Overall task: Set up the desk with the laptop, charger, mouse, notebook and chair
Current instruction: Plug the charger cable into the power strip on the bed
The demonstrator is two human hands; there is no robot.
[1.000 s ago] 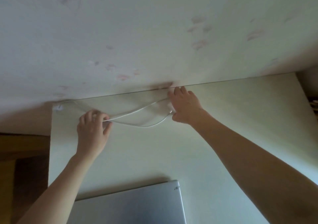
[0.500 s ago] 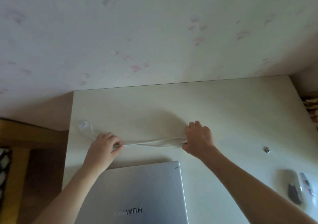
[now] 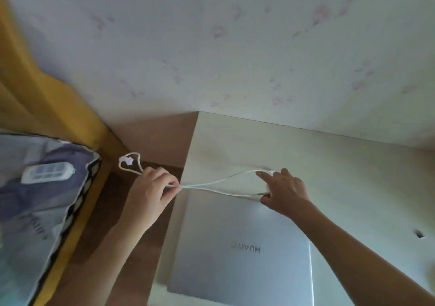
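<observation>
Pinching the doubled white cable [image 3: 211, 184] in our left hand [image 3: 150, 194] beside the desk [image 3: 353, 176], right hand [image 3: 286, 192] gripping the charger [image 3: 268, 189] above the closed laptop [image 3: 242, 254], we judge untangling and plugging in comes next.

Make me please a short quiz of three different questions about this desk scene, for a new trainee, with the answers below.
1. True or false: the laptop lies closed on the desk.
2. What does the left hand pinch: A) a notebook, B) the white cable, C) a mouse?
3. Fill in: the right hand rests by the laptop's ____ edge, where the cable ends.

Key
1. True; its silver lid faces up.
2. B; two strands run from it to the right hand.
3. Far; what the hand holds there is partly hidden.
</observation>
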